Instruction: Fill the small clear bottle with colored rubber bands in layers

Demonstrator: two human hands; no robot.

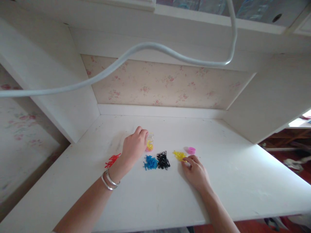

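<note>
My left hand is curled around a small clear jar that has yellow bits in it and stands on the white desk. Silver bangles ring that wrist. My right hand rests on the desk with thumb and fingers pinched at the near edge of a yellow pile of tiny elastic bands. Between my hands lie a blue pile and a black pile. A red pile sits left of my left wrist. A pink lid lies just beyond the yellow pile.
White side panels box in the desk at left and right, with floral wallpaper at the back. A white cable hangs across the upper view. A shelf runs overhead. At the right, past the desk edge, a reddish floor shows.
</note>
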